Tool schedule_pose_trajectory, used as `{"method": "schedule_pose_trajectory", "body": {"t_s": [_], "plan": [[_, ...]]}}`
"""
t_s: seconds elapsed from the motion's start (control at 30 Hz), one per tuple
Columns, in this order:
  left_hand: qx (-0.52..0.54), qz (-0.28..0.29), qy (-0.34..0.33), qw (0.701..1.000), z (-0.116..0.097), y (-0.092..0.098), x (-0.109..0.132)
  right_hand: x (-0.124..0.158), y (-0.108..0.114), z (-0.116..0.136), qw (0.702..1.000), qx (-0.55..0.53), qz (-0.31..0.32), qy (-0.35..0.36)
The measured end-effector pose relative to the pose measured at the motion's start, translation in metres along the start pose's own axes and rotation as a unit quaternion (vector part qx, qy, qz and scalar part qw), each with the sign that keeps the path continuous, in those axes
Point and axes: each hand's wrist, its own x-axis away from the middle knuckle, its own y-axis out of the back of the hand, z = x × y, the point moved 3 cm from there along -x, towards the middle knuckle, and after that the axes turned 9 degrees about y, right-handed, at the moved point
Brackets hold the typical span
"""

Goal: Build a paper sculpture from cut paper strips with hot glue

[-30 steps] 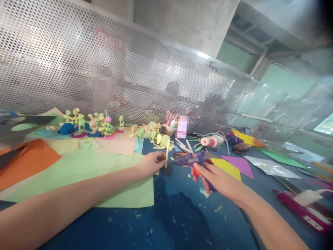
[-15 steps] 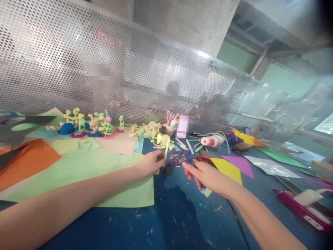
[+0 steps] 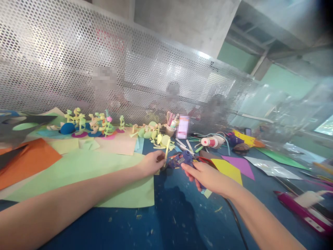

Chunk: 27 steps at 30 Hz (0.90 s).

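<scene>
Glue gun [image 3: 181,159] is gripped in my right hand [image 3: 208,177], low over the blue counter [image 3: 182,215]. Its long axis runs right-to-left w/ the nozzle aimed at the foot of the yellow paper strip [image 3: 167,148]. Left hand [image 3: 152,162] pinches that strip upright, just left of the nozzle.

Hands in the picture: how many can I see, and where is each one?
2. The left hand pinches an upright yellow paper strip; the right hand, just right of it, grips a blue glue gun. More may be hidden behind the perforated screen.
</scene>
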Motion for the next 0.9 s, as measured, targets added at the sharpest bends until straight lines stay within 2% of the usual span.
{"method": "schedule_pose_trajectory", "body": {"t_s": [0.37, 0.57, 0.9], "plan": [[0.008, -0.003, -0.004, 1.000, 0.003, -0.002, -0.003, 0.003, 0.002, -0.001, 1.000, -0.025, -0.013, -0.007], [0.024, 0.008, -0.011, 1.000, 0.004, -0.003, -0.004, 0.024, 0.020, -0.001, 0.996, -0.070, -0.049, -0.005], [0.033, 0.040, -0.018, 0.999, 0.000, -0.004, -0.003, 0.050, 0.034, -0.023, 0.995, -0.041, -0.070, -0.064]]}}
